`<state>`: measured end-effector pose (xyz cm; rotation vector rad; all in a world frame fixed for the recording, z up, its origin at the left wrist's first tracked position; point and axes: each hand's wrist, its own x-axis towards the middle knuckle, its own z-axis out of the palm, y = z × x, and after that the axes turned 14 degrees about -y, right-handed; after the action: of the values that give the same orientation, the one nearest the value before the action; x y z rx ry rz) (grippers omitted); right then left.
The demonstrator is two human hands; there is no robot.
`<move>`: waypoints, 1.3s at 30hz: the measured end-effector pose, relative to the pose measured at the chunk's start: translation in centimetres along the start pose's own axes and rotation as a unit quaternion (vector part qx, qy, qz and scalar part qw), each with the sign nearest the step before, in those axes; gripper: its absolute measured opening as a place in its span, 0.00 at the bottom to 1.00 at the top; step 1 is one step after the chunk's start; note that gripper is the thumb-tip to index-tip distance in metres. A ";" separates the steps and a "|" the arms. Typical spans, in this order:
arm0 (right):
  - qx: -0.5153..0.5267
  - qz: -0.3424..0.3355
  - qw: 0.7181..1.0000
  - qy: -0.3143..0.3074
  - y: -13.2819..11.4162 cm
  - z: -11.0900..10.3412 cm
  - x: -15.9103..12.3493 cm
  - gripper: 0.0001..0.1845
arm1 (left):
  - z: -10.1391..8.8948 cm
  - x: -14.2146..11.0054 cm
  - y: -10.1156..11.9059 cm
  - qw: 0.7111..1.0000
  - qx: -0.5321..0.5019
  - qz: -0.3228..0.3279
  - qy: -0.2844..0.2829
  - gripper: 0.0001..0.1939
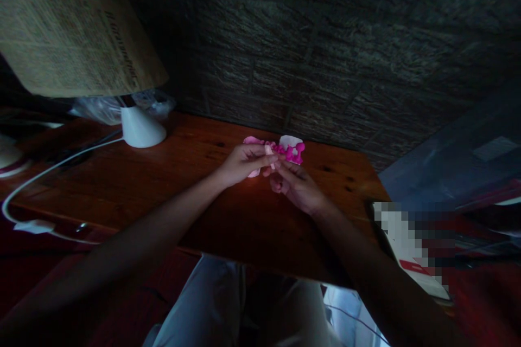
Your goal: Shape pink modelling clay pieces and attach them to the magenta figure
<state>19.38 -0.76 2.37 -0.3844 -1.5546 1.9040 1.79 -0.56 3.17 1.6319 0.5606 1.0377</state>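
Note:
Near the back of the wooden table, my left hand (244,164) and my right hand (300,187) meet with fingertips together. Between the thumb and fingers of both is a small pale pink piece (269,150); its exact kind is too small and dim to make out. Just behind the fingers lie several bright pink lumps (293,152), joined in a bumpy cluster. A flat light pink piece (252,140) shows beyond my left hand, partly covered by it. Next to the lumps is a whitish flat piece (290,140).
A lamp with a newspaper-print shade (81,32) and white base (141,129) stands at the left, clear plastic behind it. Its white cable (52,165) hangs over the front edge. A flat pale item (407,244), partly blurred out, lies at the right edge. A dark stone wall (325,49) rises behind.

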 end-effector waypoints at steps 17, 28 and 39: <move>-0.040 -0.026 0.997 0.058 0.0 -0.2 0.1 0.16 | 0.1 -0.2 -0.6 0.998 0.062 0.007 -0.013 0.18; -0.100 -0.031 0.992 0.076 0.0 -0.1 0.1 0.12 | -0.1 -0.2 -0.2 0.998 0.051 0.016 -0.023 0.18; -0.124 -0.049 0.983 0.129 -0.1 -0.1 0.0 0.11 | 0.3 0.0 0.0 0.998 0.023 -0.004 0.050 0.14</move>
<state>19.52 -0.65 2.47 -0.6257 -1.6044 1.5223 2.08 -0.72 3.20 1.6233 0.6619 1.1134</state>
